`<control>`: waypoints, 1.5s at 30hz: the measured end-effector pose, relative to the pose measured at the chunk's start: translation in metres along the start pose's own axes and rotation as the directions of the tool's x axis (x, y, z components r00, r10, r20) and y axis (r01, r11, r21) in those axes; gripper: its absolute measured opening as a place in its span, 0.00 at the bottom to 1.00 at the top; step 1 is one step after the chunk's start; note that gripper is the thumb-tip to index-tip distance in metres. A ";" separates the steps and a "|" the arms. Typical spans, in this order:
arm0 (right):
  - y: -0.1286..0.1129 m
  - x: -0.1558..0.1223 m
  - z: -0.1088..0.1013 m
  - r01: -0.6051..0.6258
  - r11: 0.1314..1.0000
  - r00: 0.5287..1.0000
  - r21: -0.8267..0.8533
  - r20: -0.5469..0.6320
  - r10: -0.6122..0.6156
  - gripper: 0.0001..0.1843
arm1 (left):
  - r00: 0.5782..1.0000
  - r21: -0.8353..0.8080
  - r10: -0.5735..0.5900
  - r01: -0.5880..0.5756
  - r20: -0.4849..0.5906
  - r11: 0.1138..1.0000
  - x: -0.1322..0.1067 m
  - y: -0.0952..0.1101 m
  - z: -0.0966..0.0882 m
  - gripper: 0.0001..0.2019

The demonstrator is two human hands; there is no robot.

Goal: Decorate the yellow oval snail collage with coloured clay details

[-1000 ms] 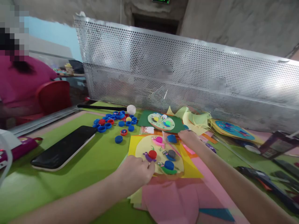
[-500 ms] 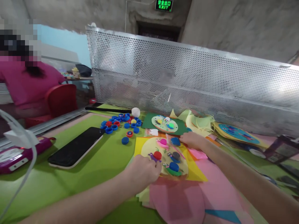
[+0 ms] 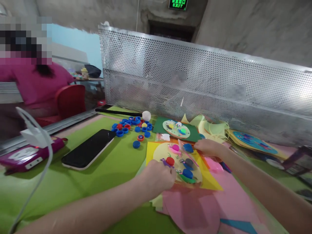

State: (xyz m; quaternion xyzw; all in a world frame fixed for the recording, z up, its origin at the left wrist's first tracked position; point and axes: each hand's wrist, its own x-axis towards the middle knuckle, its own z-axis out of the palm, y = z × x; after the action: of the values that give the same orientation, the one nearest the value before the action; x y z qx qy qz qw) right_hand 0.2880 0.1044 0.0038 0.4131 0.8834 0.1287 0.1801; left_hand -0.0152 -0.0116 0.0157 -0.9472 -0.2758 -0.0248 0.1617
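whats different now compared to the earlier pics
The view has swung left, so more of the purple device shows. The right forearm has shifted outward, uncovering more of the bright pink piece. Nothing was visibly gripped or released: the left hand stays at the snail card, the right hand by its far corner; loose caps and phone are unmoved.

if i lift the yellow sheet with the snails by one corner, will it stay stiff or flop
The yellow sheet looks thin, like paper or card, so it would probably bend. The red cap and grey cap sit raised on its artwork, so their weight may make it sag. How firmly they are attached doesn't show, so tilting might loosen one.
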 end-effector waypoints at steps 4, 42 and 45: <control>0.003 0.002 0.000 -0.045 0.997 0.996 0.059 0.078 0.041 0.16 | 1.000 -0.005 0.003 -0.003 0.003 1.000 0.000 0.000 0.001 0.11; -0.112 -0.082 -0.046 0.244 0.404 0.644 0.881 -0.459 0.612 0.11 | 0.987 -0.052 -0.162 0.163 0.018 0.985 0.001 -0.001 -0.007 0.12; -0.122 -0.094 -0.050 0.289 0.405 0.587 0.867 -0.495 0.641 0.08 | 0.973 -0.069 -0.215 0.210 -0.078 0.975 0.001 -0.006 -0.003 0.13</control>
State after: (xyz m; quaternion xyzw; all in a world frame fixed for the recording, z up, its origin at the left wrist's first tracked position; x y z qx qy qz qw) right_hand 0.2397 -0.0488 0.0232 0.4432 0.7279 -0.1744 -0.4932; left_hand -0.0180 -0.0075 0.0208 -0.9147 -0.3677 -0.0906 0.1412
